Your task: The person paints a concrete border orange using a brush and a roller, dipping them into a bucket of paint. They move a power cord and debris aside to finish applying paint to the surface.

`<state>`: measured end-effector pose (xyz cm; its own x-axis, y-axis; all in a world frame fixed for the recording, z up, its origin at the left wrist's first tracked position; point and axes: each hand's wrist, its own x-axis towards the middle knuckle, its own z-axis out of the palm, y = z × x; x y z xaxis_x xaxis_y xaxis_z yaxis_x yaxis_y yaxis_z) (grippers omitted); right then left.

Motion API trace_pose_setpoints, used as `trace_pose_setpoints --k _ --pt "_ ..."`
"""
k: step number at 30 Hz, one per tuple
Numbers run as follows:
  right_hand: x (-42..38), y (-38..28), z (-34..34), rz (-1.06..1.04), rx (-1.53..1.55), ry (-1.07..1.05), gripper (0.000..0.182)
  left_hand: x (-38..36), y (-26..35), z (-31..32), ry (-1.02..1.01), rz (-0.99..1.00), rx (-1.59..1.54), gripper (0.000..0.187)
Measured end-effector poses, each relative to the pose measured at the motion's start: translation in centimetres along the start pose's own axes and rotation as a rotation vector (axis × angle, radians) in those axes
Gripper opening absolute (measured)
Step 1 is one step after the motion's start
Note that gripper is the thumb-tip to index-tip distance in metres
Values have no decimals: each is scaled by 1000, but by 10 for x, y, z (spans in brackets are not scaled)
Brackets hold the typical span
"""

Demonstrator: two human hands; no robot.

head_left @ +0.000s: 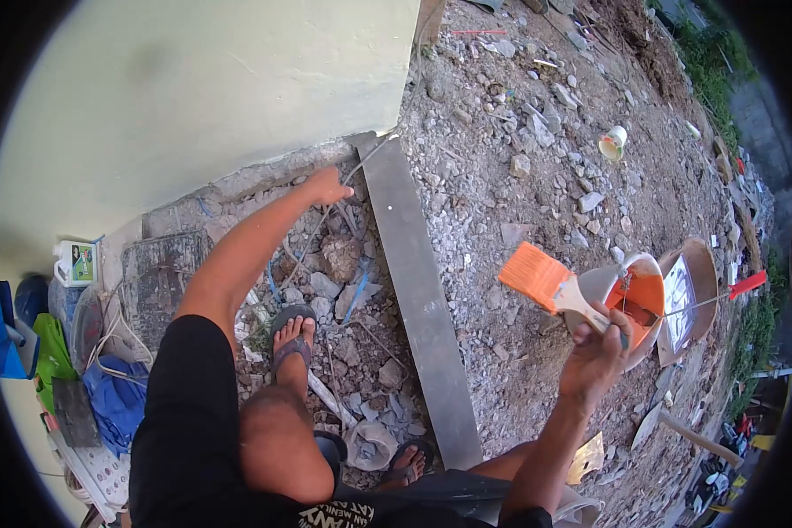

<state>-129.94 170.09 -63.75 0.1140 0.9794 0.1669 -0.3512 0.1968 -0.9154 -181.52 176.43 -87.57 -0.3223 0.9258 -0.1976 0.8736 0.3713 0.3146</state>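
My right hand (597, 352) grips the pale handle of a wide paintbrush (537, 278); its bristles are coated orange and point up and left. Just beyond that hand is a tilted bucket (609, 290) with orange paint inside and a thin wire across its mouth. Close to the wall corner, my left hand (328, 187) is closed around a thin grey cable (311, 239), though its fingertips are partly hidden. Right of the left hand runs a long, smooth grey concrete beam (421, 304), its far end meeting the wall (238, 79).
Rubble (348, 273) and loose cables lie around my sandalled feet. A red-handled tool (748, 285) and a brown basin (702, 290) stand beyond the bucket. A white cup (612, 143) lies on stony ground. A jug (76, 263) and bags (114, 400) sit at left.
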Motion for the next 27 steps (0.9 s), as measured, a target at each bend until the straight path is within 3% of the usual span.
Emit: trace_pose_setpoints --k 1,3,4,6,7,14,17,19,27 --pt "0 22 20 52 14 4 24 6 2 -5 11 3 -9 40" --pt "1 59 54 141 -13 -18 21 0 15 -3 -164 -120 -552 32" --pt "3 76 67 170 -51 -40 21 -6 21 -7 -169 -120 -562 32" --pt "7 115 91 183 -91 -79 22 -21 30 -27 347 -97 -602 29" --pt "12 136 99 177 -85 -109 23 -25 29 -40 512 -43 -668 28" --pt "36 221 175 118 -268 -203 16 -27 -9 -98 527 -69 -774 25" --pt "50 256 199 210 -360 -257 13 -32 -15 -105 594 -14 -839 25" --pt "57 284 210 -34 -496 -309 14 -40 -16 -114 583 -4 -850 26" --pt "54 304 266 -247 -694 -302 13 -58 -22 -132 577 -24 -929 23"
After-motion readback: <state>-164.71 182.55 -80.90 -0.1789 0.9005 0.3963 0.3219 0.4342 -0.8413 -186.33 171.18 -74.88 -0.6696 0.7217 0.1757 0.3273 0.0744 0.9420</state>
